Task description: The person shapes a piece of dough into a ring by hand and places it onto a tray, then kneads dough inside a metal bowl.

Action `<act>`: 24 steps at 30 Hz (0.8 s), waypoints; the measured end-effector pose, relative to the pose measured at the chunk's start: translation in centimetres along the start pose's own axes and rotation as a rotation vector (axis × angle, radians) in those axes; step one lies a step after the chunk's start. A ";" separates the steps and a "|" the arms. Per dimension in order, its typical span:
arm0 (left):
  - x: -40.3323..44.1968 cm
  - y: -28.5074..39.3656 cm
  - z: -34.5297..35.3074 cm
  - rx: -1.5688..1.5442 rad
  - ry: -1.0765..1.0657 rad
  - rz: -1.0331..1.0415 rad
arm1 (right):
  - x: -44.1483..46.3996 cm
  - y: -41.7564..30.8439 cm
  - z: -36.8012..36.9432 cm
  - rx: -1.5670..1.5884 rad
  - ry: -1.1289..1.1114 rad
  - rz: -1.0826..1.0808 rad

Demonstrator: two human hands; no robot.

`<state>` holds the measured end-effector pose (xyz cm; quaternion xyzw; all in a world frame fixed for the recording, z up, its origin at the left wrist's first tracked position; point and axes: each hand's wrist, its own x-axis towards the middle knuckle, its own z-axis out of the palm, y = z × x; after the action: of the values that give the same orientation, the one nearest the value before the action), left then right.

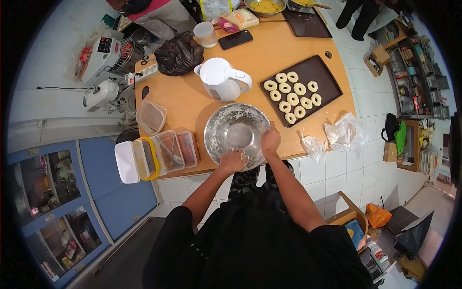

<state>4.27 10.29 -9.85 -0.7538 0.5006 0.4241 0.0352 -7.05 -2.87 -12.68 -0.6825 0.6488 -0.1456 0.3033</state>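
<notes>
A wide steel mixing bowl (pixel 239 136) with pale dough or flour smeared over its inner wall sits at the table's front edge, right before me. My right hand (pixel 270 140) grips the bowl's rim on the right side. Inside the near rim is my left hand (pixel 233 161), its fingers curled low against the wall with pale dough residue around them; whatever lies under the fingertips is hidden. A white electric kettle (pixel 217 79) stands just behind the bowl. To the right, a dark baking tray (pixel 329 84) carries several ring-shaped pieces of dough (pixel 292 99).
Lidded plastic food containers (pixel 171 149) line the table's left front, beside a clear tub (pixel 151 117). Crumpled plastic bags (pixel 344 132) lie at the right edge. Farther back are a black bag (pixel 179 54), a phone (pixel 236 39) and a jar (pixel 205 34). Other people stand beyond the table.
</notes>
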 end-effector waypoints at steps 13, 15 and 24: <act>11.2 -0.7 4.1 0.013 0.862 0.271 | -0.2 0.1 0.1 0.010 -0.006 -0.072; 12.9 -0.6 3.7 -0.008 0.996 0.213 | -0.2 0.4 0.1 0.013 -0.009 -0.060; 12.4 2.0 3.3 -0.073 0.922 -0.163 | 0.2 0.3 0.1 -0.004 0.000 -0.044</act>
<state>2.41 1.89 -19.64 -0.9012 0.3880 0.0580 -0.1841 -7.17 -2.99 -12.98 -0.6971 0.6342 -0.1510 0.2984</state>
